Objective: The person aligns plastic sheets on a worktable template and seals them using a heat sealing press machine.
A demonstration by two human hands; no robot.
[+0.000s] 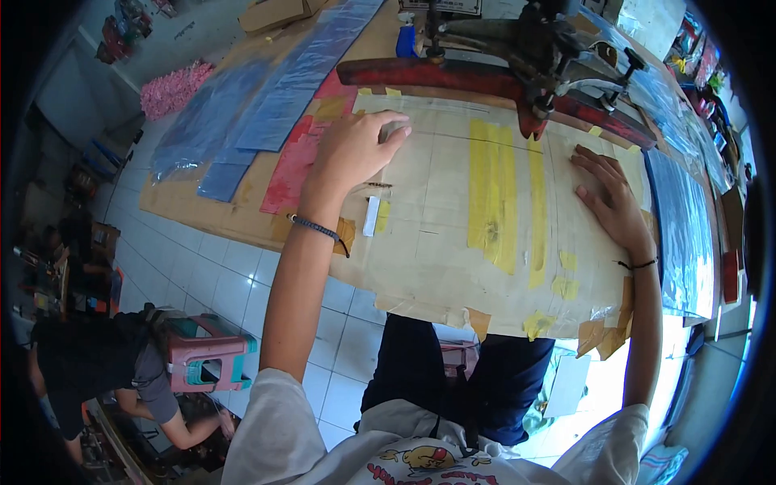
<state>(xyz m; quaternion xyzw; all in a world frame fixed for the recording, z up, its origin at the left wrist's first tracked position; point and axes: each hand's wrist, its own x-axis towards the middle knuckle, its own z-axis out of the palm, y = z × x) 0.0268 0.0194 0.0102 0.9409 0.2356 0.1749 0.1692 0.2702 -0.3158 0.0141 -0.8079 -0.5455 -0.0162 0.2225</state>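
Observation:
A large beige sheet [428,186] with drawn lines and strips of yellow tape [495,178] covers the near part of the table. My left hand [356,149] is at the sheet's upper left edge, thumb and fingers curved and apart with nothing between them. On the sheet's right side rests my right hand [608,196], its fingers spread and pointing up and left. A small white strip [371,216] lies below my left hand. Beyond both hands, a metal clamp frame with a red bar [436,79] spans the sheet's far edge.
Blue plastic-wrapped sheets [283,89] lie at the left, with more wrapped sheets [683,226] at the right. A red patch [287,166] borders the beige sheet. At lower left, another person [105,364] bends near a pink and green stool [212,356].

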